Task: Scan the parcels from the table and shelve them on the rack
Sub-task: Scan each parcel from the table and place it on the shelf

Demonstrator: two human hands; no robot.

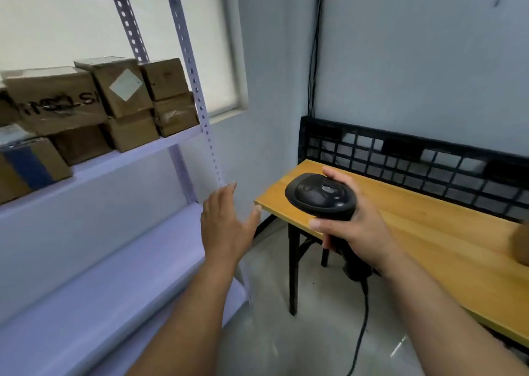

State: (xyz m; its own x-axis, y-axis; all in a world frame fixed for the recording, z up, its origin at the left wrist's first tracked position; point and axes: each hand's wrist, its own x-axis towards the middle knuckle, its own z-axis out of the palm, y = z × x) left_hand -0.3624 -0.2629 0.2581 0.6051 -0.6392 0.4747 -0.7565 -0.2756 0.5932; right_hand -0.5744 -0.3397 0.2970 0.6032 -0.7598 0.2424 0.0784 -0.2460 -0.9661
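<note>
Parcels (86,109) of brown cardboard are stacked two layers high on a shelf of the rack (204,118), up and to the left of the left hand (226,226). One in the upper layer bears a white label (125,85). One at the far left has blue tape (28,169) across it. A further brown parcel (521,244) shows only as a corner at the frame edge. It lies on the table (429,232), well to the right of the right hand (352,226).

The left hand holds nothing. Its fingers are straight and spread and its thumb is out, in the air between the rack and the table. The rack's perforated front post runs down just beyond its fingertips, and the table's near corner lies just right of its thumb. A lower shelf (100,261) of the rack lies beneath and left of that forearm.

The right hand is clamped round the handle of a black scanner (320,195), with the thumb on the near side and a finger over the top of the head. The scanner is held over the left end of the table. Its cable (360,332) hangs below the wrist to the floor.

Beyond the right hand, a black grid panel (400,158) stands along the table's back edge against the wall. Dark wall cables (315,60) drop to its left end.
</note>
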